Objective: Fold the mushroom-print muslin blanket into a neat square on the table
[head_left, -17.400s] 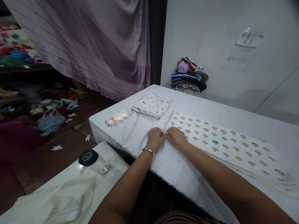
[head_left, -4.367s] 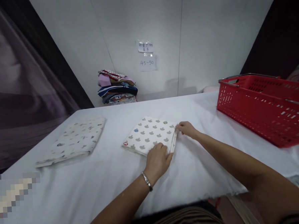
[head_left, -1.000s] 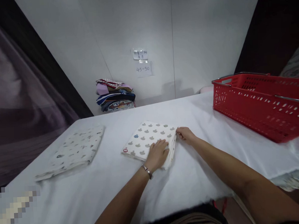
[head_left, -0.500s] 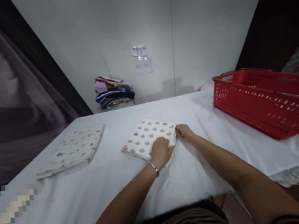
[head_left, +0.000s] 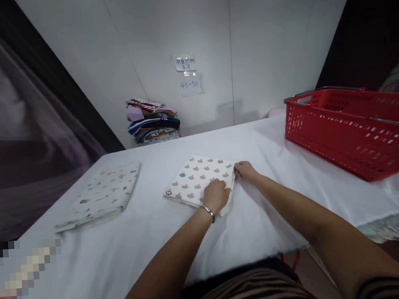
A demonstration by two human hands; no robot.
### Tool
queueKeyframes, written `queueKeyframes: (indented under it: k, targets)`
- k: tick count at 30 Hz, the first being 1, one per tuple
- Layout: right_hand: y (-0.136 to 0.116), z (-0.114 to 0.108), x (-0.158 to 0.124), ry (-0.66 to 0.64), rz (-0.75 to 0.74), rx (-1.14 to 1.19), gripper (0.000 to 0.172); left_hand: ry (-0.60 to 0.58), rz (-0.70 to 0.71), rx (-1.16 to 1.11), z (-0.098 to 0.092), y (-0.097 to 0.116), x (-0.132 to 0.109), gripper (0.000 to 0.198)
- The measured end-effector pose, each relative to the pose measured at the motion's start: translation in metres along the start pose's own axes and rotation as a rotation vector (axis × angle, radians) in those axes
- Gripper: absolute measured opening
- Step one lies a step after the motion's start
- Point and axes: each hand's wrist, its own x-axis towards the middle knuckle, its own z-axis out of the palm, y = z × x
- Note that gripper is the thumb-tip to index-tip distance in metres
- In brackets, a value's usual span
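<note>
A folded white cloth printed with grey apple-like shapes, plus a few coloured ones, lies flat near the middle of the table. My left hand, with a silver bracelet at its wrist, is on the cloth's near right part. Its fingers are bent and close together, gripping near the edge. At the far right corner, my right hand pinches the cloth's edge between thumb and fingers. Several loose layers show along that right side. Another folded white cloth, with small dark and grey prints, lies apart to the left.
A red plastic basket with metal handles stands at the right on the white-covered table. Behind the table's far edge is a stack of folded fabrics against the wall. Paper labels hang there. Dark drapery is at the left.
The whole view has shifted slightly. My left hand's fingers look more bent at the cloth's right edge. My right hand still pinches the corner.
</note>
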Motion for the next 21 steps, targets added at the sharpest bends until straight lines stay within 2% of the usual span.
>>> queueKeyframes:
  k: [4, 8, 11, 21]
  targets:
    - [0.001, -0.003, -0.008, -0.056, 0.012, -0.047, 0.031, -0.057, -0.013, 0.027, -0.006, 0.002, 0.004, 0.025]
    - [0.001, -0.004, -0.018, -0.141, 0.037, -0.057, 0.030, 0.003, -0.042, -0.028, -0.008, 0.001, 0.006, 0.027]
    - [0.000, -0.002, -0.022, -0.201, 0.083, -0.026, 0.029, 0.042, -0.006, -0.051, -0.005, 0.000, 0.003, 0.025]
    - [0.004, -0.011, -0.037, -0.420, 0.237, 0.157, 0.017, 0.040, -0.064, -0.270, -0.002, -0.005, 0.000, 0.024]
